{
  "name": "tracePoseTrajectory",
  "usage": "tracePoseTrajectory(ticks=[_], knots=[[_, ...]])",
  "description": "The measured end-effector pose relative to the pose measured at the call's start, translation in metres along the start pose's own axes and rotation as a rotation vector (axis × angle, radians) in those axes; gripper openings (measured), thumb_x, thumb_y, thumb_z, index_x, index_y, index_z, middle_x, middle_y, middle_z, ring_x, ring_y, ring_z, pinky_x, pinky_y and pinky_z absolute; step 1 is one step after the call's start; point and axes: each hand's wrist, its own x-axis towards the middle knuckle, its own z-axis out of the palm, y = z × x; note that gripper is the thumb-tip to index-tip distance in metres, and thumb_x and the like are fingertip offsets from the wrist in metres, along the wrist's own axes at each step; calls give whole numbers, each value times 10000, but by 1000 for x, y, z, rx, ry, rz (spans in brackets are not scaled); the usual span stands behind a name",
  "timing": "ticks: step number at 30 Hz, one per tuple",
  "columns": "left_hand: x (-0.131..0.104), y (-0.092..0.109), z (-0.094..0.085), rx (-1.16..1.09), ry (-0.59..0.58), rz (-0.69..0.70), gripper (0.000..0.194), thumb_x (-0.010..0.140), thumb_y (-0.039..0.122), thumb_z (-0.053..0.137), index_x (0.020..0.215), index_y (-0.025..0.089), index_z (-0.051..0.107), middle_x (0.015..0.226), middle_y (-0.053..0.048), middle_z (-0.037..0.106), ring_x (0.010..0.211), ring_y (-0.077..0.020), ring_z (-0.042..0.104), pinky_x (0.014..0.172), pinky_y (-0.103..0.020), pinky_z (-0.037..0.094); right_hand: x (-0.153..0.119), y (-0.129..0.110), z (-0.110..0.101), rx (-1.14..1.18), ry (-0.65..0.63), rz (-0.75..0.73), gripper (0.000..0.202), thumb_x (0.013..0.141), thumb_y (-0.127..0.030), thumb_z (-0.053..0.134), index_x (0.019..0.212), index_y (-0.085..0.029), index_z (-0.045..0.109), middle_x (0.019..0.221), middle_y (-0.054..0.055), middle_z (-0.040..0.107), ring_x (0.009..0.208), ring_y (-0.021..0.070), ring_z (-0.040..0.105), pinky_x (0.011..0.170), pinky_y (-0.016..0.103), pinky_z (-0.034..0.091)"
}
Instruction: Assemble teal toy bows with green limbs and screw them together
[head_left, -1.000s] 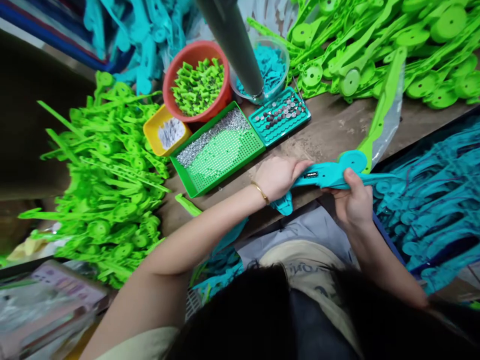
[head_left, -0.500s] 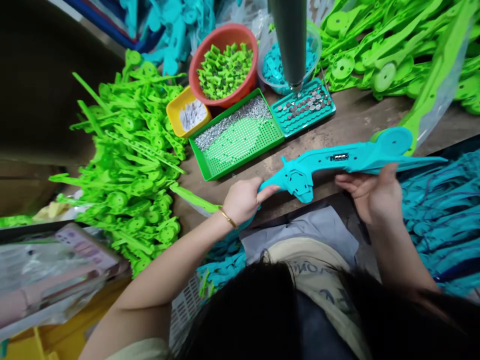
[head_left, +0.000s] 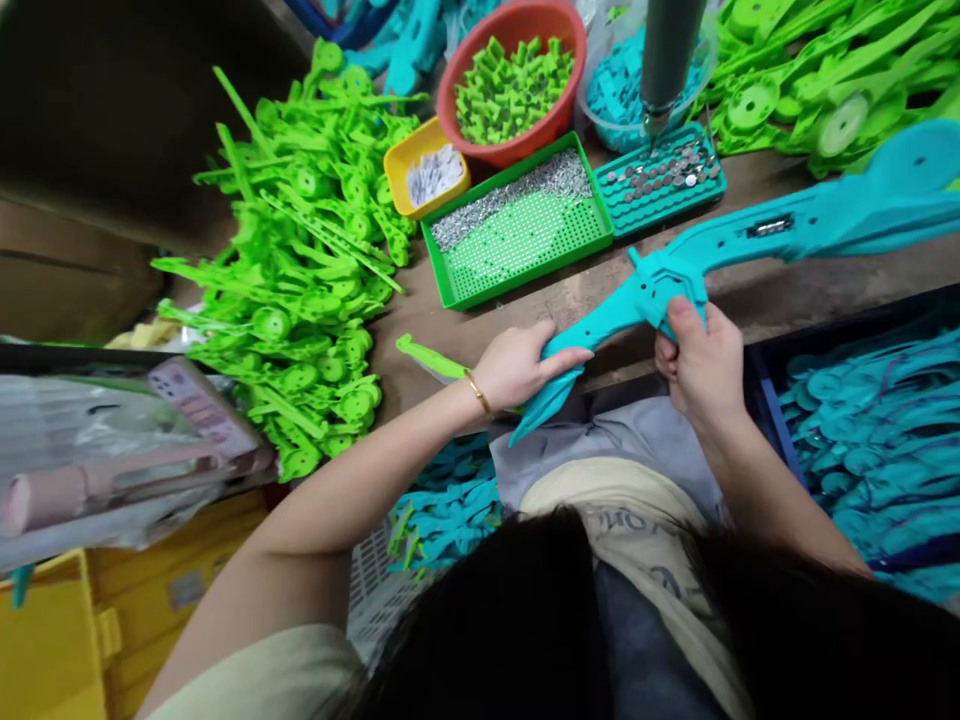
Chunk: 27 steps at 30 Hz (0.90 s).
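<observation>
Head view: over the desk's edge [head_left: 570, 302], the left hand [head_left: 514, 368] clamps its fingers on a long blue plastic piece [head_left: 731, 240]; the right hand [head_left: 705, 360] curls its fingers at an angular boss [head_left: 664, 275]. A silvery insert [head_left: 772, 226] already sits in the piece; whether more remains, I cannot tell. Green parts [head_left: 300, 290] heap leftward; a grey shaft [head_left: 670, 60] partly hides the clear tub [head_left: 615, 138]

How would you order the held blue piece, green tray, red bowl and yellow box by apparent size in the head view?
Blue piece, cropped at right
Green tray and red bowl: too alike to rank
Yellow box
</observation>
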Motion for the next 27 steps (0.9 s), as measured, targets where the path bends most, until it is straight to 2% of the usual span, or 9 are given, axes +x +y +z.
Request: tracePoseTrajectory(ticks=[3,5,7,10,12,16,19,22,27], knots=[[2,3,3,-44,42,14,528,926,663,452,810,169,597,697,-32,605,646,-174,551,605,-277,316,-21,18,15,-52,-197,141,685,584,-867,634,740,-220,475,505,-58,516,382,76,454,328,191,338],[5,8,4,-69,37,0,528,926,652,468,792,160,605,688,-30,604,632,-166,532,596,-277,303,-39,36,26,-143,-389,263,678,568,-838,674,751,-203,524,547,-27,585,424,107,538,350,211,409],[7,13,3,-108,33,-17,504,933,619,489,787,153,615,702,-30,615,633,-159,525,596,-274,298,-53,50,33,-210,-479,267,592,616,-740,728,755,-191,556,550,-33,589,432,95,533,368,203,416],[6,18,1,-171,15,-27,475,948,571,501,782,145,630,736,-34,637,649,-152,534,604,-268,304,-65,57,35,-272,-459,155,494,731,-658,692,725,-183,555,506,-66,526,397,46,429,359,173,338],[5,20,1,-191,-4,-23,486,952,574,496,787,140,643,755,-42,652,663,-154,550,611,-266,312,-68,55,33,-255,-420,156,493,726,-646,704,705,-182,539,501,-72,519,398,37,417,360,166,328],[5,21,5,-142,-5,-10,573,919,661,492,842,122,672,812,-87,691,720,-190,605,620,-275,315,-74,54,36,-186,-422,306,575,648,-712,722,793,-191,525,576,-41,618,468,93,584,438,203,488],[7,22,10,-125,10,-16,646,902,717,459,905,112,686,888,-123,716,786,-226,648,627,-277,333,-80,58,45,-123,-452,419,619,586,-656,799,909,-193,544,710,-6,700,623,160,704,547,264,588],[10,24,12,-128,5,-22,689,894,743,428,976,112,693,968,-147,729,848,-258,674,650,-285,369,-84,63,51,-68,-414,441,564,545,-570,859,850,-173,598,691,-4,700,646,174,712,605,287,614],[15,28,11,-162,-25,3,720,880,758,426,1037,110,698,1059,-166,728,947,-294,685,740,-307,432,-84,63,48,-112,-388,434,504,566,-569,854,738,-157,622,647,17,698,580,157,687,591,273,607]])
